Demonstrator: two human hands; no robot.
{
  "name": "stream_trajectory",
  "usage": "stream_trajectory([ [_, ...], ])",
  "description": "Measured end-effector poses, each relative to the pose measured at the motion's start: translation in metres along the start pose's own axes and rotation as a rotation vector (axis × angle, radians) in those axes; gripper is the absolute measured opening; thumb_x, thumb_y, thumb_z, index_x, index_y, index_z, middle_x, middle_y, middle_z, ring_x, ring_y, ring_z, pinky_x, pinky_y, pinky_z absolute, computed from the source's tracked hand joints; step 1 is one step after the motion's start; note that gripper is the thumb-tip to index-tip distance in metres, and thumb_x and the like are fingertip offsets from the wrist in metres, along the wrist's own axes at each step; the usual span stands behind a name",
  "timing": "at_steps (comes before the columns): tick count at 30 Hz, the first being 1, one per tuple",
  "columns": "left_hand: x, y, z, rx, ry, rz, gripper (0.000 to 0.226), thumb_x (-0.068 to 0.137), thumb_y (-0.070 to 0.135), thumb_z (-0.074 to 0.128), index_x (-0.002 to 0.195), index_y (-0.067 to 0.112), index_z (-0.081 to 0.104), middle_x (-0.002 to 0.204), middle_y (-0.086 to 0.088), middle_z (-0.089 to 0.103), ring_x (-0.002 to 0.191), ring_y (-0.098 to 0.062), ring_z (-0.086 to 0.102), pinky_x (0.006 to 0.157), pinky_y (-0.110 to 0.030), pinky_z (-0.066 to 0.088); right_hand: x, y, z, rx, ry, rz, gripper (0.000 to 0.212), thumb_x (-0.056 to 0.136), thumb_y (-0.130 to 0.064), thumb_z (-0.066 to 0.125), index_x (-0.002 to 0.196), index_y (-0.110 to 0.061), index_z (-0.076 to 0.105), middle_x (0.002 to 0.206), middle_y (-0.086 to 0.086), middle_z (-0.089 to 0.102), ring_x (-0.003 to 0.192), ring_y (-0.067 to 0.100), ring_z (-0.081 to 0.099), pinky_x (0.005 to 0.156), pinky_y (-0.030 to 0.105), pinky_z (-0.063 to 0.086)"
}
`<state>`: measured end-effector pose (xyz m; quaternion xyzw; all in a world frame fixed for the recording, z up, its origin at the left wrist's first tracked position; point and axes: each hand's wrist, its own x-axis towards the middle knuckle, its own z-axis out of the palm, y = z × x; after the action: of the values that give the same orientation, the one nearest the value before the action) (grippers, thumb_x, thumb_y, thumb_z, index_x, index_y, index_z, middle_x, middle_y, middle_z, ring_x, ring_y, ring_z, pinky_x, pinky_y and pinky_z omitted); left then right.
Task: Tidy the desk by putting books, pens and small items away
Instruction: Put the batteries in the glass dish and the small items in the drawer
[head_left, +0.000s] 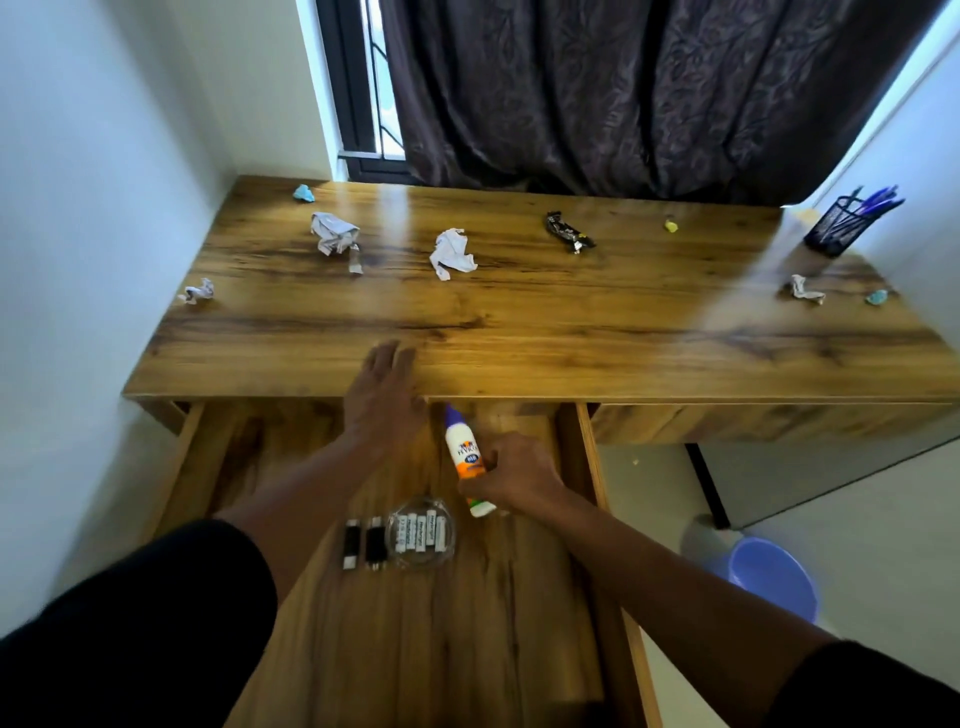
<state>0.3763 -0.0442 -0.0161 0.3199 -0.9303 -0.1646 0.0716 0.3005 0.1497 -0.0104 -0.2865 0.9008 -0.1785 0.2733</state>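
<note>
The glue bottle (464, 457) lies in the open drawer (582, 452), held in the right grip (511, 475). Just left of that grip sits a glass dish of batteries (422, 532). The left grip (382, 395), fingers flat, rests on the counter (519, 322) edge.

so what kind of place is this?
Probably a home study corner or bedroom. A wooden desk stands under a curtain over a window, with a pen holder at its right end and crumpled paper on top. The right hand grips a glue bottle in the open drawer.
</note>
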Motion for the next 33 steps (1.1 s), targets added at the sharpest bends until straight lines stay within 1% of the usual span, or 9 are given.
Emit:
stream_trajectory([
  [3, -0.062, 0.002, 0.016, -0.036, 0.119, 0.150, 0.064, 0.084, 0.025, 0.072, 0.143, 0.014, 0.049, 0.147, -0.013, 0.048, 0.134, -0.035, 0.046, 0.109, -0.047, 0.044, -0.012, 0.025, 0.018, -0.015, -0.053, 0.034, 0.054, 0.072, -0.044, 0.088, 0.114, -0.017, 0.068, 0.108, 0.004, 0.073, 0.091, 0.016, 0.069, 0.067, 0.028, 0.054],
  [7, -0.137, -0.008, 0.036, -0.119, 0.049, 0.266, 0.050, 0.082, 0.028, 0.073, 0.130, 0.025, 0.060, 0.135, 0.001, 0.057, 0.120, -0.019, 0.049, 0.092, -0.039, 0.054, -0.018, 0.048, 0.039, -0.026, -0.029, 0.014, 0.075, 0.076, -0.042, 0.086, 0.140, -0.022, 0.052, 0.128, 0.002, 0.065, 0.114, 0.020, 0.064, 0.079, 0.026, 0.048],
  [9, -0.170, -0.015, 0.044, -0.110, -0.022, 0.322, 0.042, 0.085, 0.039, 0.069, 0.126, 0.035, 0.061, 0.134, 0.010, 0.059, 0.121, -0.007, 0.047, 0.091, -0.028, 0.049, -0.021, 0.054, 0.048, -0.030, -0.040, 0.022, 0.075, 0.077, -0.043, 0.085, 0.141, -0.023, 0.051, 0.130, 0.001, 0.064, 0.116, 0.019, 0.062, 0.081, 0.027, 0.048],
  [12, -0.201, -0.022, 0.051, -0.082, -0.190, 0.305, 0.036, 0.090, 0.054, 0.052, 0.123, 0.044, 0.062, 0.134, 0.023, 0.058, 0.123, 0.006, 0.044, 0.099, -0.023, 0.042, -0.024, 0.062, 0.062, -0.020, -0.057, 0.089, 0.070, 0.076, -0.047, 0.086, 0.133, -0.019, 0.057, 0.125, 0.002, 0.067, 0.110, 0.017, 0.065, 0.076, 0.025, 0.048],
  [17, -0.231, -0.014, 0.043, -0.180, -0.422, 0.247, 0.033, 0.089, 0.062, 0.057, 0.113, 0.043, 0.070, 0.108, 0.026, 0.071, 0.091, 0.016, 0.057, 0.083, -0.013, 0.045, -0.023, 0.069, 0.079, 0.000, -0.080, 0.105, 0.066, 0.077, -0.046, 0.085, 0.131, -0.017, 0.059, 0.125, 0.004, 0.067, 0.111, 0.019, 0.066, 0.078, 0.027, 0.050],
  [22, -0.249, -0.006, 0.032, -0.195, -0.614, 0.230, 0.046, 0.083, 0.079, 0.058, 0.114, 0.047, 0.070, 0.116, 0.029, 0.068, 0.105, 0.014, 0.057, 0.092, -0.017, 0.048, -0.025, 0.070, 0.076, -0.024, -0.038, 0.060, 0.069, 0.077, -0.057, 0.081, 0.130, -0.020, 0.058, 0.126, 0.003, 0.066, 0.110, 0.019, 0.065, 0.082, 0.031, 0.054],
  [25, -0.256, 0.003, 0.020, -0.202, -0.696, 0.228, 0.059, 0.073, 0.091, 0.057, 0.117, 0.053, 0.065, 0.121, 0.031, 0.062, 0.111, 0.014, 0.051, 0.096, -0.019, 0.046, -0.035, 0.066, 0.064, -0.165, 0.078, -0.027, 0.081, 0.080, -0.063, 0.075, 0.143, -0.023, 0.043, 0.141, 0.008, 0.048, 0.124, 0.027, 0.055, 0.087, 0.037, 0.053],
  [29, -0.257, 0.014, 0.017, -0.142, -0.901, 0.270, 0.076, 0.068, 0.090, 0.064, 0.132, 0.049, 0.057, 0.132, 0.025, 0.057, 0.120, 0.002, 0.049, 0.104, -0.033, 0.045, -0.052, 0.063, 0.048, -0.228, 0.133, -0.254, 0.053, 0.090, -0.045, 0.070, 0.134, -0.021, 0.051, 0.134, 0.008, 0.047, 0.120, 0.027, 0.054, 0.085, 0.034, 0.051],
  [33, -0.257, 0.026, 0.026, -0.025, -1.043, 0.311, 0.080, 0.067, 0.081, 0.073, 0.137, 0.044, 0.055, 0.136, 0.016, 0.057, 0.121, -0.008, 0.051, 0.102, -0.034, 0.046, -0.082, 0.060, 0.045, -0.254, -0.093, -0.451, 0.020, 0.095, -0.037, 0.062, 0.107, -0.022, 0.066, 0.116, 0.000, 0.065, 0.105, 0.018, 0.063, 0.080, 0.029, 0.051],
])
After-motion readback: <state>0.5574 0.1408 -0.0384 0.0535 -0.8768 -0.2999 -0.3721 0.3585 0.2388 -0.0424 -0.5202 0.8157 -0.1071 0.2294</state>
